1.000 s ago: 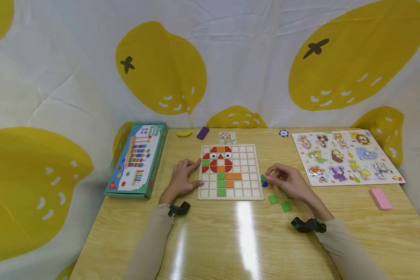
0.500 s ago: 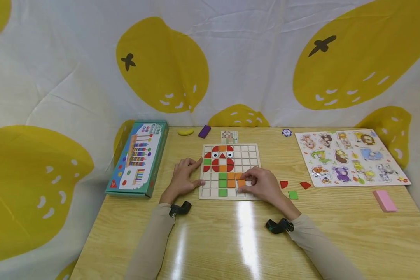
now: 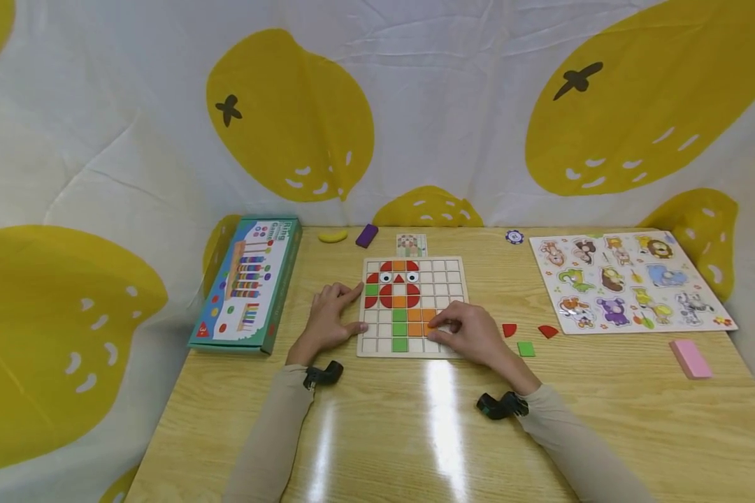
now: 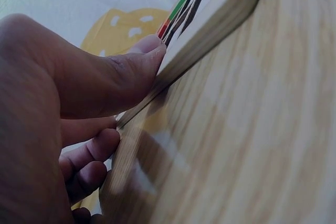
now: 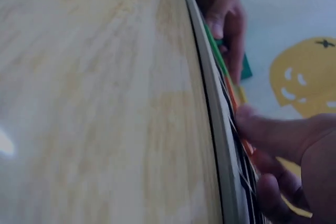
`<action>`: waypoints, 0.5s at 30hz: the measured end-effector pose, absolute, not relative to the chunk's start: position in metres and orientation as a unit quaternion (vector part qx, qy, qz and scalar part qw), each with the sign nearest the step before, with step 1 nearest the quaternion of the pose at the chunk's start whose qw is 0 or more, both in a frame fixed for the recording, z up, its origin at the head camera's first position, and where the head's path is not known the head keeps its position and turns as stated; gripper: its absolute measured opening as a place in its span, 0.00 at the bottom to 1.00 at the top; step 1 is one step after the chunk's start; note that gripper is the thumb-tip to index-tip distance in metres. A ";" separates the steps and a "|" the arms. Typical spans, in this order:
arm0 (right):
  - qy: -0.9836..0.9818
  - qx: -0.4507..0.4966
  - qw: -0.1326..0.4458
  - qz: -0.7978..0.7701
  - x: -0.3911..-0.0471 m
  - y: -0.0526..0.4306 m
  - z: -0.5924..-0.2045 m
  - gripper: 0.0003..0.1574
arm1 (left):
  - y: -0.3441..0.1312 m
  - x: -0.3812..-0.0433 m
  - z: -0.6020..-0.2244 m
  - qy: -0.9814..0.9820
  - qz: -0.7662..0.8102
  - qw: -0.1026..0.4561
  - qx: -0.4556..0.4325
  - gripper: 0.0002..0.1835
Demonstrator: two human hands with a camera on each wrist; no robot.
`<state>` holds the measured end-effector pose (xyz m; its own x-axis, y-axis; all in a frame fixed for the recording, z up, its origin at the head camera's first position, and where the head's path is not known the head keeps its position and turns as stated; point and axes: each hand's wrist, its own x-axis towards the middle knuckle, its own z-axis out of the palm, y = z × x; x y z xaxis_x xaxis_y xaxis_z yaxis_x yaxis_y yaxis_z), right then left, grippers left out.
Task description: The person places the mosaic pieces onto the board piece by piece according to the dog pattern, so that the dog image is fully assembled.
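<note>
A wooden grid board [image 3: 451,267] lies on the table, partly filled with red, green and orange pieces and two eye tiles. My left hand [image 3: 329,323] rests beside its left edge, thumb and index finger spread apart and touching the frame. In the left wrist view the thumb [image 4: 123,80] presses against the board's side [image 4: 215,38]. My right hand [image 3: 472,335] reaches over the board's lower right and pinches an orange square tile [image 3: 426,329] between thumb and index finger. That tile sits at its cell, below and beside other orange tiles. The right palm hides several cells.
Two red quarter-round pieces [image 3: 509,330] and a green square tile [image 3: 526,349] lie right of the board. A picture card [image 3: 412,245] is behind it. A boxed ring game [image 3: 247,286] stands left; an animal puzzle [image 3: 629,283] and pink block [image 3: 691,359] lie right.
My right hand has moved left from the loose tiles onto the board, bringing an orange tile. Since half a second ago that tile has shifted up-left into its cell. The left hand stays.
</note>
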<state>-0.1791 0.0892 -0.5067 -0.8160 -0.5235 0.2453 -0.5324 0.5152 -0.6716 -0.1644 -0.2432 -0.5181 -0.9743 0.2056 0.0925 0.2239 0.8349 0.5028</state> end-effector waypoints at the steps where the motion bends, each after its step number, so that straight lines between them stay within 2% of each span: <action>1: -0.867 0.304 0.007 0.395 -0.179 0.093 -0.505 0.10 | -0.242 -0.164 -0.518 -0.958 -0.265 0.016 -0.112 0.47; 5: -0.870 0.281 0.021 0.403 -0.177 0.126 -0.493 0.13 | -0.239 -0.164 -0.519 -0.957 -0.266 0.018 -0.118 0.47; 11: -0.913 0.225 0.048 0.337 -0.173 0.186 -0.488 0.17 | -0.240 -0.164 -0.518 -0.959 -0.262 0.011 -0.112 0.47; 15: -0.917 0.212 0.048 0.334 -0.176 0.194 -0.495 0.18 | -0.242 -0.164 -0.518 -0.959 -0.263 0.007 -0.106 0.47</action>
<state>-0.1761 0.1935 -0.4948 -0.9058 -0.3560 0.2299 -0.4204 0.6868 -0.5929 -0.1643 -0.2423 -0.5176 -0.9776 0.1991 0.0682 0.2060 0.8394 0.5030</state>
